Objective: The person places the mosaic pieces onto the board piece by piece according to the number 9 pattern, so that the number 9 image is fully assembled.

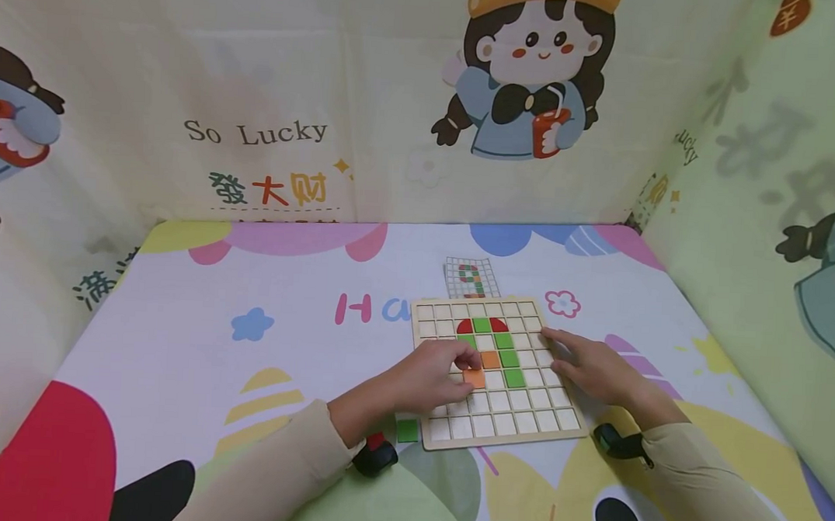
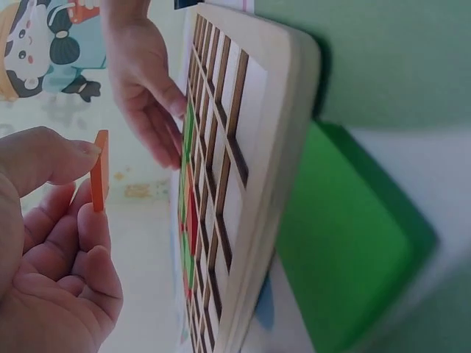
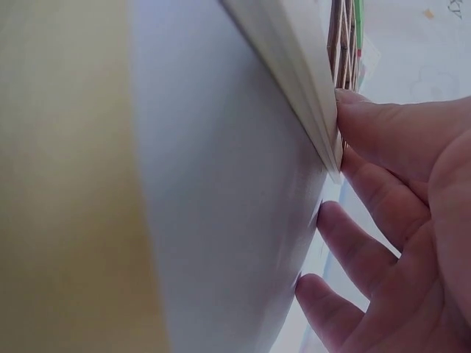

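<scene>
My left hand (image 1: 429,376) pinches an orange square tile (image 2: 101,173) between thumb and fingertips, held above the wooden grid board (image 1: 452,439). Several tiles lie in the board's cells: green ones (image 1: 509,358) in a column, red rounded corners (image 1: 499,325) at the top, and another orange tile (image 1: 490,360) near the middle. At the board's right edge rests my right hand (image 1: 595,367). Its thumb touches the frame in the right wrist view, the other fingers spread beside the edge and down at the tabletop.
Behind the board lies a small pattern card (image 1: 471,277) printed with a coloured grid figure. A loose green tile (image 1: 407,430) and a red piece (image 1: 376,440) lie on the table left of the board, near my left wrist. Printed cloth walls surround the patterned tabletop (image 1: 304,287).
</scene>
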A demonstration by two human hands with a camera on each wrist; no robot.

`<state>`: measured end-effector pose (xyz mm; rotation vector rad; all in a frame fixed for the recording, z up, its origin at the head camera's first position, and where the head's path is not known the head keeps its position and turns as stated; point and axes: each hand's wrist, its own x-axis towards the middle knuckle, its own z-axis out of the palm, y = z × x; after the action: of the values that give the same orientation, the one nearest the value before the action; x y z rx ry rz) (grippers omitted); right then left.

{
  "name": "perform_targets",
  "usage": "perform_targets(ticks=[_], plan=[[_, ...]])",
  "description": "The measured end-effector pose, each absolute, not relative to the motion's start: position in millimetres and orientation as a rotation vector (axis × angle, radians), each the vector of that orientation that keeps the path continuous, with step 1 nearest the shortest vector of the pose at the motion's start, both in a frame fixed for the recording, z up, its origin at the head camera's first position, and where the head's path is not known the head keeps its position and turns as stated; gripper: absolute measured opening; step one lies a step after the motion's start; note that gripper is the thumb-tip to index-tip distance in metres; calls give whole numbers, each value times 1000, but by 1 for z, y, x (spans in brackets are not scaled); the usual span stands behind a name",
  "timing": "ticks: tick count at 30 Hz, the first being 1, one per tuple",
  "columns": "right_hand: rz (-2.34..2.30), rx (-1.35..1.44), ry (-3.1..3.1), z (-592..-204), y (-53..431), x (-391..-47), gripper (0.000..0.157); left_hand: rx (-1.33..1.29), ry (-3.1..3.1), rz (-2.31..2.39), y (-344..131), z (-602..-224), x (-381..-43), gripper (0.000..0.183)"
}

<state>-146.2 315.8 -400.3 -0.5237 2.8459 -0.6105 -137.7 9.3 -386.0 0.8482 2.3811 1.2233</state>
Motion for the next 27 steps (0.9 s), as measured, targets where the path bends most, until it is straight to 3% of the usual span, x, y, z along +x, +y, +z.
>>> perform_targets(ticks=[27], plan=[[-603, -523, 2835, -401, 318, -148, 57, 853, 2389, 1129, 61, -397, -144, 24]])
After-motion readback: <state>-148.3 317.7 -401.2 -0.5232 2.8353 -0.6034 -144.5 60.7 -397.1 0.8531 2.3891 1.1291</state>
